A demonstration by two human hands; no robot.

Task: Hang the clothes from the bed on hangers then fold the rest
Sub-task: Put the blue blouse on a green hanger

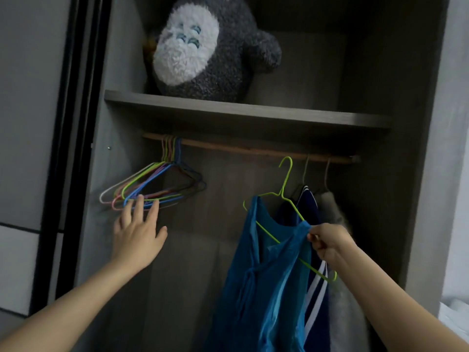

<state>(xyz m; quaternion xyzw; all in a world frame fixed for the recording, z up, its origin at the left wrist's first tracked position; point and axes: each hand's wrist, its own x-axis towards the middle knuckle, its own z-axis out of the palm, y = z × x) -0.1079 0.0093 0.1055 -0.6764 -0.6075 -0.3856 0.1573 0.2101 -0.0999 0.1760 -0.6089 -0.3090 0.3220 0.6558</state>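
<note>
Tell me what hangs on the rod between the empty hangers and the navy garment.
Head view: that stretch of rod is bare. The green hanger with the blue garment, held by the right hand, has its hook just below it.

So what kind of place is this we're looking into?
Most likely a bedroom wardrobe: a wooden rail holds empty wire hangers and a navy garment, and a plush toy sits on the shelf above.

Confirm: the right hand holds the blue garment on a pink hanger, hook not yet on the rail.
One error: the hanger is green, not pink, as the head view shows. The right hand holds the blue garment, hook off the rail.
</note>
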